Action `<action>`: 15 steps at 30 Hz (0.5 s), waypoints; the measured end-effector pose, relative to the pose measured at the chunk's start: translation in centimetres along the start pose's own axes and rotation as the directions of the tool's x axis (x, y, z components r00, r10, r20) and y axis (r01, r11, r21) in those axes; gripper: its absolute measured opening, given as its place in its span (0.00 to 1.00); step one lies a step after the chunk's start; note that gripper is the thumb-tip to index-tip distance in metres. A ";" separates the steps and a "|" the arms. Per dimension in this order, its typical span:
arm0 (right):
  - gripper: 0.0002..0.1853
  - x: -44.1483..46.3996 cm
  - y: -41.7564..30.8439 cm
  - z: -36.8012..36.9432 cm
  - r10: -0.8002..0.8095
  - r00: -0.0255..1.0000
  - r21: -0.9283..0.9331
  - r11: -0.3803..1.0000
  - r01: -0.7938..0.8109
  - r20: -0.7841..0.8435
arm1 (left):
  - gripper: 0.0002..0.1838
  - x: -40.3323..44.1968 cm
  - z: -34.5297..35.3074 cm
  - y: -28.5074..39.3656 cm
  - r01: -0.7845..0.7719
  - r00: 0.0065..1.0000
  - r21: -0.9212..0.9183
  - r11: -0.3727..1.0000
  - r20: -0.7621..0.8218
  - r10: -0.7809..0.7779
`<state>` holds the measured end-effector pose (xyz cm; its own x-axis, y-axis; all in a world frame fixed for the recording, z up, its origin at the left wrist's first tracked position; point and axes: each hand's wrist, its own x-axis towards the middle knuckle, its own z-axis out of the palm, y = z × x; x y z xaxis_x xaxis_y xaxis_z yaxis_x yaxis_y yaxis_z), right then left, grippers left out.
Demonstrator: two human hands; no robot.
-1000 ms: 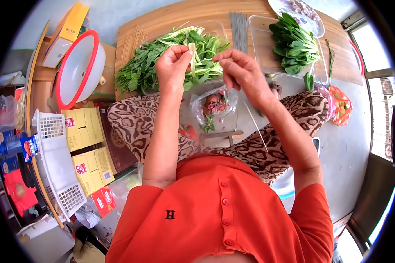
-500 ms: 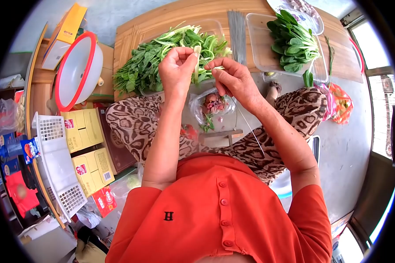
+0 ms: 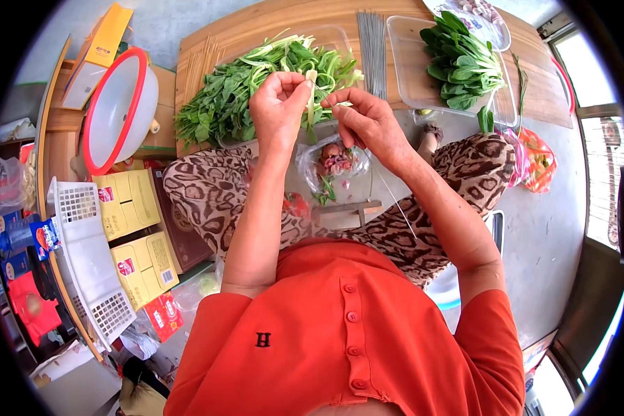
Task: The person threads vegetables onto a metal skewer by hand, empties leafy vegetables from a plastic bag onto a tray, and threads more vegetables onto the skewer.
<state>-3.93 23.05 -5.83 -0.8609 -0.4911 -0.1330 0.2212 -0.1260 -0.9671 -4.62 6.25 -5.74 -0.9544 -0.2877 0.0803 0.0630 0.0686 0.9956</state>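
Observation:
My left hand (image 3: 279, 107) is closed, pinching a pale green vegetable stem (image 3: 311, 83) upright between thumb and forefinger. Just to its right, my right hand (image 3: 369, 125) is closed with curled fingers around a thin metal skewer (image 3: 397, 204), which slants down over my right thigh. The two hands are close together but apart. Behind them a heap of leafy greens (image 3: 222, 104) fills a clear tray on the wooden table. Below the hands, a clear plastic bag (image 3: 305, 165) holds reddish scraps.
A bundle of metal skewers (image 3: 372, 55) lies between the heap and a second clear tray (image 3: 408, 69) with leafy greens (image 3: 464, 66). Thin wooden sticks (image 3: 200, 66) lie at the table's left. A red-rimmed basin (image 3: 142, 104) and yellow boxes (image 3: 126, 201) stand left.
The whole view has shifted slightly. Both hands keep nearly the same pose, with the stem still in the left and the skewer still in the right.

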 end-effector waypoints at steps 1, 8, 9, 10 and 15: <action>0.09 0.0 0.0 0.0 -0.009 1.000 0.007 1.000 0.009 0.005 | 0.04 0.0 0.0 -0.1 0.001 1.000 -0.001 1.000 0.000 -0.001; 0.09 -0.1 0.1 0.0 -0.003 1.000 -0.008 1.000 0.003 -0.007 | 0.03 -0.2 0.3 -0.2 -0.025 1.000 0.044 0.999 -0.016 0.025; 0.09 -0.1 0.2 -0.1 -0.001 1.000 -0.008 1.000 0.001 -0.006 | 0.03 -0.3 0.3 -0.3 -0.050 0.998 0.065 0.997 -0.020 0.052; 0.08 -0.1 0.2 -0.1 0.001 1.000 -0.008 1.000 -0.001 -0.005 | 0.03 -0.4 0.4 -0.3 -0.051 0.998 0.065 0.997 -0.019 0.052; 0.08 -0.3 0.2 0.0 -0.014 1.000 0.001 1.000 0.014 -0.008 | 0.03 -0.9 1.0 -0.2 -0.168 0.983 0.101 0.981 -0.064 0.174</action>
<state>-3.63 23.19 -5.99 -0.8675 -0.4825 -0.1206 0.2094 -0.1343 -0.9686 -4.10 7.44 -6.08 -0.9082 -0.3314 0.2556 0.1922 0.2123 0.9581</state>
